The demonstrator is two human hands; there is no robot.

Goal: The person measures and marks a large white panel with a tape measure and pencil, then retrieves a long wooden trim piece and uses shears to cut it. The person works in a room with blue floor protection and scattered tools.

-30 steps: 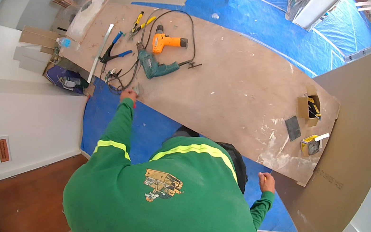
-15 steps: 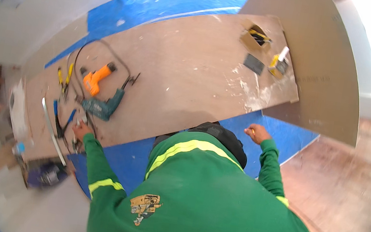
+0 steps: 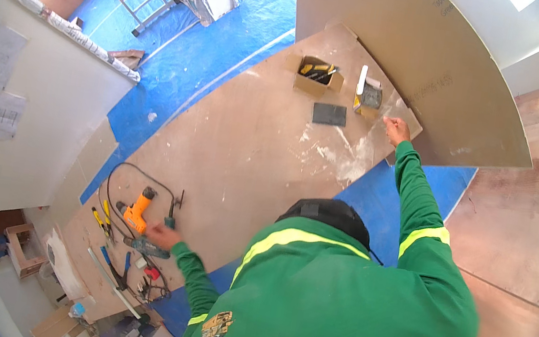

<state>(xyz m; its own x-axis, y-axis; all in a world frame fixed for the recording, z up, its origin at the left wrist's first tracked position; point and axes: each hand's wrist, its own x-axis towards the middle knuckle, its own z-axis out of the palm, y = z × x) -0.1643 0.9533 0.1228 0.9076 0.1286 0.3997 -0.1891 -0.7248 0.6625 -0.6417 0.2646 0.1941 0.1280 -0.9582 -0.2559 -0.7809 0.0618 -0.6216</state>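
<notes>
My left hand (image 3: 164,236) is over a green corded power tool (image 3: 148,246), hiding its middle; the fingers look loosely extended, and I cannot tell whether they touch it. Right beside the hand lies an orange cordless drill (image 3: 137,210). Out at the right end of the table, my right hand (image 3: 397,130) has its fingers pinched together; whatever is in them is too small to make out. Near that hand stand a small yellow-and-white open box (image 3: 368,97) and a cardboard box (image 3: 314,77) with yellow and black items inside. A dark flat rectangle (image 3: 329,114) lies between them.
Yellow-handled pliers (image 3: 101,219), blue-handled cutters (image 3: 116,269) and a long metal strip (image 3: 113,282) lie at the table's left end. A large brown board (image 3: 431,67) leans along the right end. Blue sheeting (image 3: 178,78) covers the floor beyond the brown tabletop (image 3: 229,155).
My left hand has left the small items by the cutters and moved to the green tool. My right hand has reached forward from beside my body to the table's right end. The view has turned.
</notes>
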